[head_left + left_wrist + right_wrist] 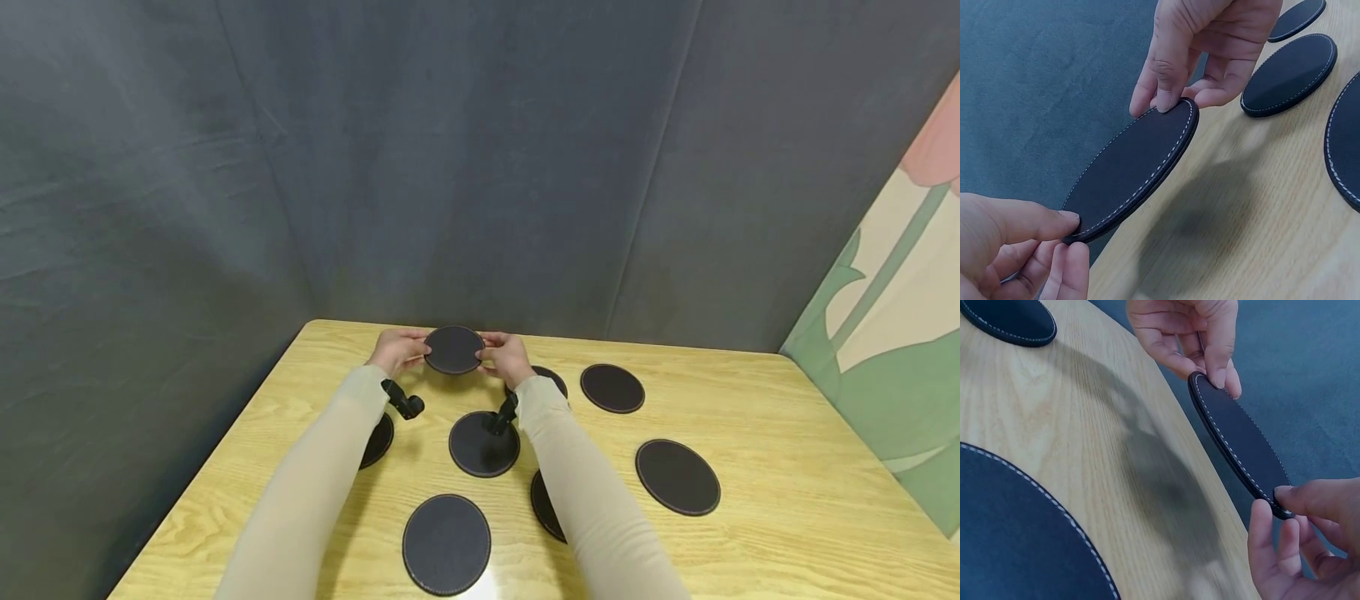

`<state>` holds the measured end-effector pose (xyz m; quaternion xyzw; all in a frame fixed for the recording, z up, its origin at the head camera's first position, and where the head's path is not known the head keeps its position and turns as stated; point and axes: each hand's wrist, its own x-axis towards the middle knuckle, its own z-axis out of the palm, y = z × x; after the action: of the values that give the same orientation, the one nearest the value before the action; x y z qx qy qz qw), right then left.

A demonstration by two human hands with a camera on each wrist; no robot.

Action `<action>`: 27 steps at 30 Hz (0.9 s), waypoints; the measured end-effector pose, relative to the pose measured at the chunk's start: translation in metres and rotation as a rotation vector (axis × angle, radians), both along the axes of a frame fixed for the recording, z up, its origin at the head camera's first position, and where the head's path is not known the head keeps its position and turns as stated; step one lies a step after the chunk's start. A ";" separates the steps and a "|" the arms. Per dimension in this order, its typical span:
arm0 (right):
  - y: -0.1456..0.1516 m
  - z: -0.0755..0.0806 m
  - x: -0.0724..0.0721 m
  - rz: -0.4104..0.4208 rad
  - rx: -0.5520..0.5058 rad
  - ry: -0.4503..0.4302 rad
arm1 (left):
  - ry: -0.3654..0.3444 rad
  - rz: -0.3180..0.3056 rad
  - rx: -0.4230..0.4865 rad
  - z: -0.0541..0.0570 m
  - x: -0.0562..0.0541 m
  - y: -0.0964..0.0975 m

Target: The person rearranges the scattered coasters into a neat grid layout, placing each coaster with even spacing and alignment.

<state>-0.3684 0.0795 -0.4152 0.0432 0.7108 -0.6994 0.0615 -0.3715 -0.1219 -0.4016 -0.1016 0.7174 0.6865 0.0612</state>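
Both hands pinch one round black coaster (pixel 454 350) by opposite edges, above the far edge of the table. Its rim carries pale stitching, plain in both wrist views. My left hand (pixel 400 350) grips the left edge, thumb on the upper face and fingers beneath. On the right edge, my right hand (pixel 507 358) holds it the same way. The left wrist view shows the coaster (pixel 1129 169) tilted, with its shadow on the wood below. Close in front of the hands lies another coaster (pixel 480 450), partly covered by the right wrist's black camera mount.
More coasters lie spread over the wooden table (pixel 787 433): one front centre (pixel 447 546), two to the right, and others partly hidden by the sleeves. A dark curtain (pixel 480 167) hangs behind the table. A flower-patterned panel (pixel 900 333) stands on the right.
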 end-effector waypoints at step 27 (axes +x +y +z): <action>-0.009 -0.024 -0.005 -0.060 0.163 -0.006 | -0.037 0.039 -0.120 -0.028 -0.008 0.007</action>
<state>-0.3734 0.0705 -0.4394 0.0711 0.7635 -0.6407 0.0390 -0.3798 -0.1152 -0.4297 -0.1318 0.7540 0.6412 0.0549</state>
